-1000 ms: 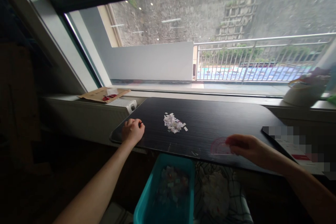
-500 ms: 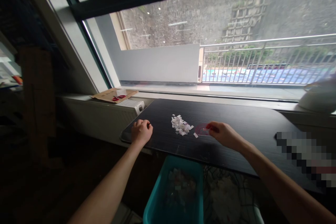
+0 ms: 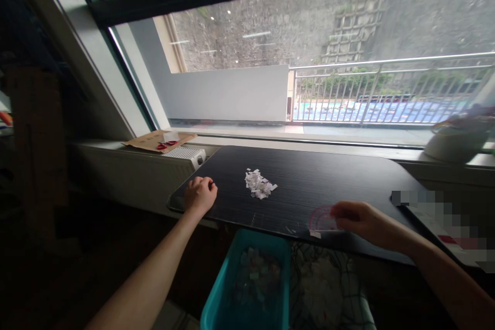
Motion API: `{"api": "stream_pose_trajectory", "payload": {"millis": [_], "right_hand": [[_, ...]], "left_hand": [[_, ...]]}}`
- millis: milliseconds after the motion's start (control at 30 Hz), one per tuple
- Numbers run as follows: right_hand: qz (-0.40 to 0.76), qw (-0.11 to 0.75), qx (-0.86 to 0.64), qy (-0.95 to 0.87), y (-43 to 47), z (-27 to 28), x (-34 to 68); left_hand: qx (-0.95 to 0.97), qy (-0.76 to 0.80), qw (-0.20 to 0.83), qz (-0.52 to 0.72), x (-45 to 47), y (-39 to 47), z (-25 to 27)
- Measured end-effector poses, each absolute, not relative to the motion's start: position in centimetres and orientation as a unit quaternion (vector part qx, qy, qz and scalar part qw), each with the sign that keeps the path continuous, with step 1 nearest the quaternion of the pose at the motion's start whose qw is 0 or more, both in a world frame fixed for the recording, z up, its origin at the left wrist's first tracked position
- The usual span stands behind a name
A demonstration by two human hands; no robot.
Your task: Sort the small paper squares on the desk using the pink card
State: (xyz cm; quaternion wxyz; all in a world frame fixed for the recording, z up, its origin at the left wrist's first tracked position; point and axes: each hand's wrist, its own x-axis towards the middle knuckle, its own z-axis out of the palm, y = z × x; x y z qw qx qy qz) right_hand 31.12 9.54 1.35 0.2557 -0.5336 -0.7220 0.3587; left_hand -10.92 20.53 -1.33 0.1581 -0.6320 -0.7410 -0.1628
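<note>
My right hand point(image 3: 358, 219) pinches a clear pinkish protractor point(image 3: 320, 218) by its right side, close to the front edge of the dark table point(image 3: 309, 175). A single white paper scrap point(image 3: 315, 234) lies against the protractor's lower left edge, at the table's rim. Left of centre on the table is a loose pile of white paper scraps point(image 3: 259, 183). At the table's left end rests my left hand point(image 3: 201, 194), its fingers curled closed; whatever they may hold is hidden.
Below the front edge stands a teal bin point(image 3: 284, 289) with paper bits inside. Red-handled scissors point(image 3: 167, 145) lie on brown cardboard point(image 3: 141, 140) over the radiator point(image 3: 185, 157). A white pot point(image 3: 452, 142) stands on the right sill. A pixelated object point(image 3: 444, 221) lies at right.
My right hand has drawn the protractor right and toward the front edge, and the single scrap has moved away from the pile with it. My left hand stays curled on the table.
</note>
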Motion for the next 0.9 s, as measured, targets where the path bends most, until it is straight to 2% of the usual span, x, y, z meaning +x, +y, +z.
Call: {"api": "stream_pose_trajectory", "payload": {"millis": [133,300,533,800,900], "right_hand": [[0.387,0.257,-0.527,-0.712,9.3,1.2,31.3],[0.369,0.278,-0.537,-0.706,9.1,1.4,32.3],[0.405,0.239,-0.523,-0.71,8.2,1.3,32.8],[0.373,0.235,-0.523,-0.729,7.8,1.8,32.4],[0.318,0.261,-0.514,-0.753,10.1,1.9,30.0]], "left_hand": [[-0.631,-0.74,0.16,-0.166,-11.0,20.7,-1.6],[-0.633,-0.738,0.16,-0.171,-11.1,20.7,-1.7],[-0.634,-0.736,0.162,-0.176,-11.0,20.6,-1.5],[-0.63,-0.744,0.151,-0.165,-10.7,20.4,-1.2],[-0.63,-0.745,0.151,-0.158,-10.6,20.2,-1.1]]}}
